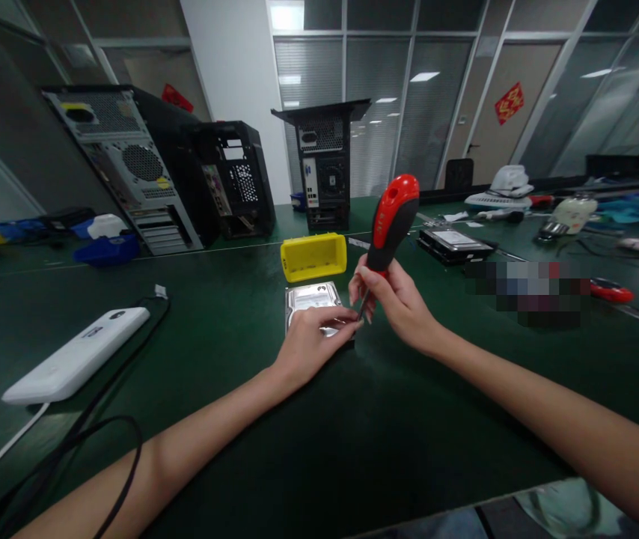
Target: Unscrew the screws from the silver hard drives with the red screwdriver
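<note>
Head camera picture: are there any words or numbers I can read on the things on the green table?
None can be read.
Silver hard drive under the left hand: label too blurred.
Red and black screwdriver in the right hand: tiny print, unreadable.
Yellow plastic tray: dark mark, too small.
White flat device: small logo, unreadable.
Red paper sign on the far door: gold character, too blurred.

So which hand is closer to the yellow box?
Left, though it's close. The left hand rests on the hard drive just in front of the yellow box. The right hand holds the screwdriver off to the box's right.
</note>
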Motion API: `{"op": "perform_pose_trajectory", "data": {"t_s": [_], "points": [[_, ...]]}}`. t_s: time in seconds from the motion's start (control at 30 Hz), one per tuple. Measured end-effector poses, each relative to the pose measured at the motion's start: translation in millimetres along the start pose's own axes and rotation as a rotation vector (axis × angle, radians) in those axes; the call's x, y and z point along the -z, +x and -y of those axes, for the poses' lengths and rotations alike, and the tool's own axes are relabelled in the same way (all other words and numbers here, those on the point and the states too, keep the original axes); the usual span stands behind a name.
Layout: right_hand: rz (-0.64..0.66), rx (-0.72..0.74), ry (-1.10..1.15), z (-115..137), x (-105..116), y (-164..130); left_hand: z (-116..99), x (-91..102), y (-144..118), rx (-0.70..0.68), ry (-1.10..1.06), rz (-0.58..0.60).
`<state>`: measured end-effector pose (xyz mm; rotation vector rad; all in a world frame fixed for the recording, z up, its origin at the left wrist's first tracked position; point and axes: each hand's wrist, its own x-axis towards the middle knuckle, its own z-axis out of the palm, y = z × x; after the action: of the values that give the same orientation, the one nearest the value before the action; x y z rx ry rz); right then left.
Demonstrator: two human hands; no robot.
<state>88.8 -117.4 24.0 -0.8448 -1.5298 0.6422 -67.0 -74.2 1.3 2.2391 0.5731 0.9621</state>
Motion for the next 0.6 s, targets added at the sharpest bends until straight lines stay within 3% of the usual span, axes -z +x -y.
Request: {"op": "perform_pose_trajectory", "data": {"t_s": [0.3,0.6], "points": [[-0.032,0.012,-0.071,-1.1,-1.7,-0.2,0.5,1.1,-2.2,-0.015,0.087,0.006],[-0.018,0.023,-0.070,1.2,-1.8,-0.6,1.6,-0.1,-3.4,0.003,0.018,0.000]]}}
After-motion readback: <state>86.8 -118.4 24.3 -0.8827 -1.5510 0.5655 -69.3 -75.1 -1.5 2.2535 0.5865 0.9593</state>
